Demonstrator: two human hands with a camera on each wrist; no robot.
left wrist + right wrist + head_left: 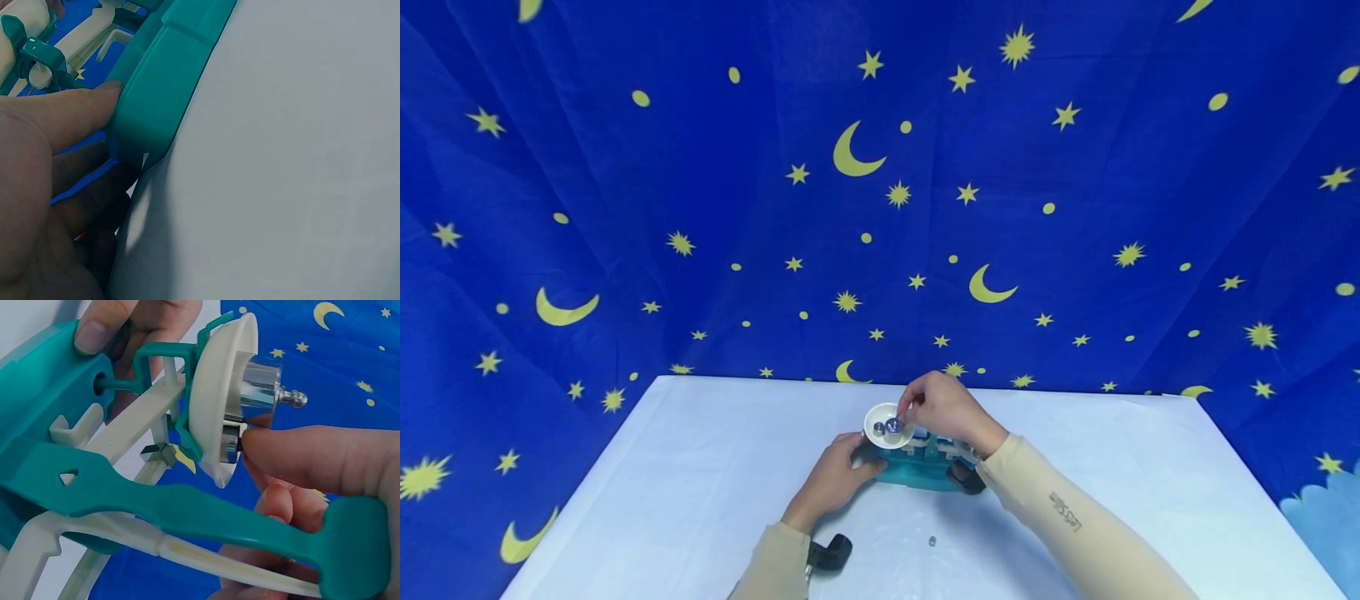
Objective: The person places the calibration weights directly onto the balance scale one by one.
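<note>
A teal-and-white balance scale (pixel 917 473) stands on the table, its white round pan (pixel 876 410) on the left side. Two metal weights lie in that pan: a large cylindrical weight (pixel 259 384) with a knob and a small weight (pixel 230 445). My right hand (pixel 946 407) reaches over the pan and pinches the small weight by its top, between thumb and a partly hidden finger. At the scale's left end, my left hand (pixel 835 477) grips the teal base (pixel 156 94), thumb on its edge and fingers lower down at its side.
Another small metal weight (pixel 932 541) lies on the white table (pixel 700 467) in front of the scale. Black wrist devices (pixel 831 553) sit at both forearms. A blue curtain (pixel 760 208) with stars and moons hangs behind the table.
</note>
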